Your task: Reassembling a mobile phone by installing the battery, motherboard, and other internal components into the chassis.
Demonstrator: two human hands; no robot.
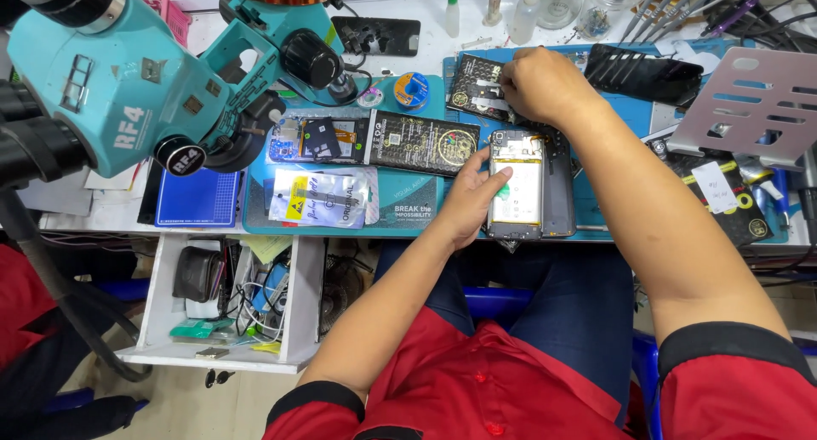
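Opened smartphone [529, 185], back cover off, lies flat on the teal rubber work mat [408, 203] at bench front edge; pale rectangular battery w/ green sticker shows inside its grey frame. Left hand [473, 197] rests on phone's left edge, fingers loosely spread, fingertips pressing the battery, not clamped on it. Right hand [541, 84] reaches further back, fingers curled together over a black glossy packet [478, 87] w/ gold print; can't tell if anything's pinched. Teal stereo microscope [136, 82] looms at left, open white drawer [223, 300] of cables below.
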